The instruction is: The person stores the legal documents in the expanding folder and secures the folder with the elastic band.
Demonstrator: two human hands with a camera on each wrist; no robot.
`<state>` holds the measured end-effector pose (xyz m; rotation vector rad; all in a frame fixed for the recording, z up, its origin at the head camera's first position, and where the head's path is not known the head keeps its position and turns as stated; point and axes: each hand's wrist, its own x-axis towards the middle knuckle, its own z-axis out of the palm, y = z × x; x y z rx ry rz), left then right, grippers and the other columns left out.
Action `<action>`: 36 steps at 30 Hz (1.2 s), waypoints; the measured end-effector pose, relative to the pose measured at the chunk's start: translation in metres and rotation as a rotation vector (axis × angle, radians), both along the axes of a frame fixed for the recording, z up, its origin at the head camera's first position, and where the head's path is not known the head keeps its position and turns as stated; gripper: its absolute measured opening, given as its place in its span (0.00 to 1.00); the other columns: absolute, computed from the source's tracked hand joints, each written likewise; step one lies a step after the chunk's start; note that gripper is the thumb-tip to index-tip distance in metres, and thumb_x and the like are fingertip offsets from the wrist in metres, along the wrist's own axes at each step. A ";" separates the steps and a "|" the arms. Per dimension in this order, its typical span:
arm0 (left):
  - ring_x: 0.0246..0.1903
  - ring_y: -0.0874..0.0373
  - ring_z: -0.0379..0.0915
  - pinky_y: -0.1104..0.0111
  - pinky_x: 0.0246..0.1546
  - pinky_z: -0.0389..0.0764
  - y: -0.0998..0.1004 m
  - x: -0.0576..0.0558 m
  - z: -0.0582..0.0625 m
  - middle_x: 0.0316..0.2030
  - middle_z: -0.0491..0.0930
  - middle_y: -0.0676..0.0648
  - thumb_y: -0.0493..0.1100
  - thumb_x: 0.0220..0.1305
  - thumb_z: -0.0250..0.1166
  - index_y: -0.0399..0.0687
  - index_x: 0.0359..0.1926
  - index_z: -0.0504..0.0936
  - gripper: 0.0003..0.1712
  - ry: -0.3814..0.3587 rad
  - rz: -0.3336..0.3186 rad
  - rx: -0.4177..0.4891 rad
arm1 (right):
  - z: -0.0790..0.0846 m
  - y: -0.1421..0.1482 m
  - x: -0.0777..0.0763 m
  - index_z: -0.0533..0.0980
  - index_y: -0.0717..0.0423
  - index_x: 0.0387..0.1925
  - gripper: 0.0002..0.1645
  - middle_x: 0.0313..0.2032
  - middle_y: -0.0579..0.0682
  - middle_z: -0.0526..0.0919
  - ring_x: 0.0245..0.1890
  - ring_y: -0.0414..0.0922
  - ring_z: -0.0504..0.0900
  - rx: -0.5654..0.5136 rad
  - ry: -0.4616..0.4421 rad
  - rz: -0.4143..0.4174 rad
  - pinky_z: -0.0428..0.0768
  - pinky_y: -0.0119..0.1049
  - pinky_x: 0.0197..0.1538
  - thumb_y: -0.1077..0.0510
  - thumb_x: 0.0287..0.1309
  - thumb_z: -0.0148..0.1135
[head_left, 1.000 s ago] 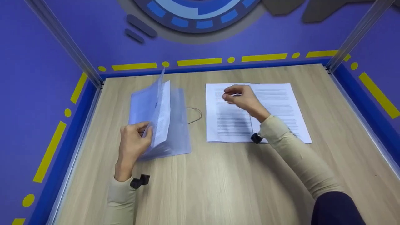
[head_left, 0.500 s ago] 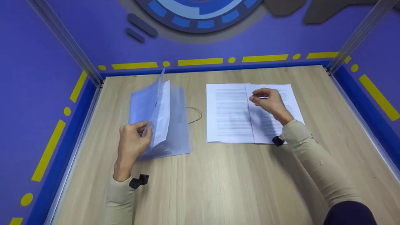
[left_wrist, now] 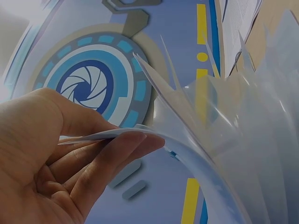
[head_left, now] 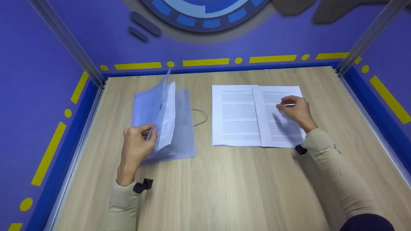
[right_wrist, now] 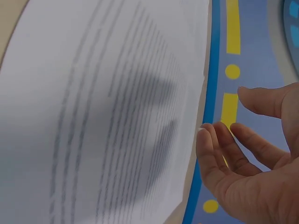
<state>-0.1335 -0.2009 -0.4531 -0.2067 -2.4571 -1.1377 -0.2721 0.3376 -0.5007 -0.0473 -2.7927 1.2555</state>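
Note:
A clear plastic folder (head_left: 184, 134) with several transparent sleeves (left_wrist: 233, 121) stands partly opened on the left of the table. My left hand (head_left: 136, 146) pinches its raised leaves by the near left edge, thumb on one side and fingers on the other. A printed sheet (head_left: 167, 118) shows among those leaves. To the right lie two side-by-side stacks of printed paper, a left stack (head_left: 240, 118) and a right stack (head_left: 268, 96) overlapping it slightly. Over the right stack hovers my right hand (head_left: 297, 110); in the right wrist view its thumb and fingers are apart and hold nothing.
A thin cord loop (head_left: 205, 117) sticks out from the folder's right side onto the wooden table (head_left: 212, 186). Blue panels with yellow marks, such as the back wall (head_left: 205, 48), enclose the table on the back and both sides.
My right hand has moved rightward from over the left stack to over the right one, whose left edge now overlaps the left stack. The left hand keeps its pinch on the folder's leaves.

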 end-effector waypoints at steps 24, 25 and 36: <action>0.37 0.42 0.92 0.55 0.39 0.90 0.001 0.001 0.002 0.39 0.90 0.32 0.29 0.63 0.70 0.27 0.44 0.91 0.10 -0.036 0.010 0.001 | -0.011 0.072 0.015 0.78 0.71 0.63 0.33 0.58 0.72 0.84 0.60 0.66 0.84 0.090 -0.089 -0.120 0.70 0.22 0.43 0.58 0.62 0.75; 0.37 0.42 0.92 0.61 0.39 0.90 0.001 0.001 0.002 0.39 0.91 0.32 0.29 0.63 0.71 0.28 0.44 0.91 0.10 -0.034 0.011 0.000 | -0.012 0.074 0.015 0.78 0.72 0.63 0.32 0.58 0.72 0.84 0.59 0.66 0.85 0.092 -0.086 -0.122 0.70 0.21 0.42 0.58 0.62 0.76; 0.36 0.42 0.92 0.63 0.37 0.89 -0.001 0.002 0.003 0.37 0.91 0.33 0.28 0.62 0.70 0.28 0.44 0.92 0.10 0.004 0.026 -0.013 | -0.020 0.080 0.015 0.77 0.74 0.60 0.33 0.56 0.74 0.83 0.56 0.67 0.85 0.177 -0.091 -0.126 0.77 0.39 0.50 0.59 0.59 0.77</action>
